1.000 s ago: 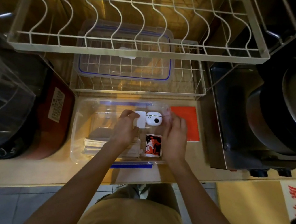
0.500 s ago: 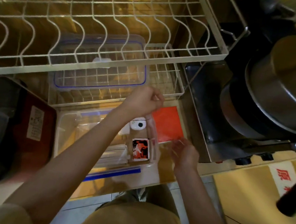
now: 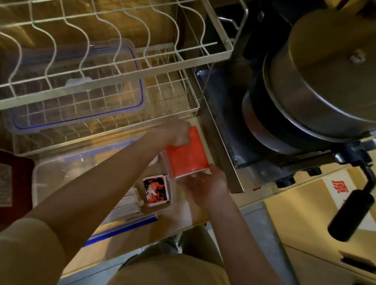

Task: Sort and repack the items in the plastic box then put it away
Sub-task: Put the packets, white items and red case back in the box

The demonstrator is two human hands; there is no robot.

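Left hand [image 3: 174,131]: reaching over the box [image 3: 41,175] and gripping the far edge of the red card [image 3: 186,158], fingers curled over it.
Right hand [image 3: 207,185]: fingers are pressing against the card's near edge; whether they are curling under it I cannot tell.
Card: lying just right of the box on the table [image 3: 190,212], its left edge meeting the box's right wall.
Box: sitting open on the table below the wire rack [image 3: 96,62]; a small printed pack [image 3: 156,190] is showing in its right end.
Lid [image 3: 80,87]: resting on the rack's lower tier, apart from the box.
Risk, bending: the card is looking thin, so squeezing from both edges could be creasing it.
Risk, snagging: the card could be catching on the box wall while going in.
Risk, knocking: the left forearm is crossing the open box and could be disturbing what is inside.
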